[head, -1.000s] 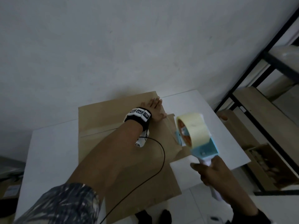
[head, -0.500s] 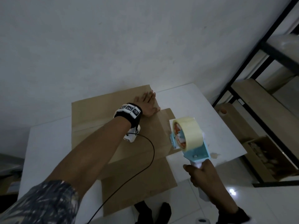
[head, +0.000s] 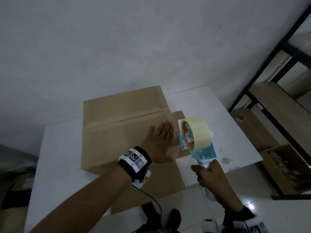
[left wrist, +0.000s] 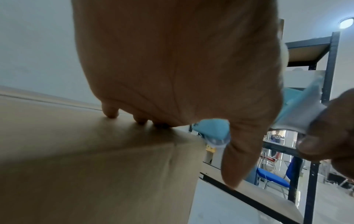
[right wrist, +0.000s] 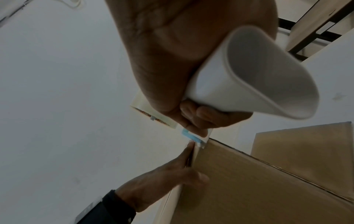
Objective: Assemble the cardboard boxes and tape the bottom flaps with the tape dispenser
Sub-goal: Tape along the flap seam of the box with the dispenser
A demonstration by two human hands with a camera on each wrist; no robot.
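Here left hand [head: 159, 142] flattens box [head: 117, 125]; right hand [head: 210, 177] grips dispenser [head: 198, 142].

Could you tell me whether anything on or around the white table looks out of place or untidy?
One small thing: a crumpled scrap of brownish tape lies loose on the white table near its right edge, beside the blue tape dispenser. The brown cardboard box itself shows no visible damage.
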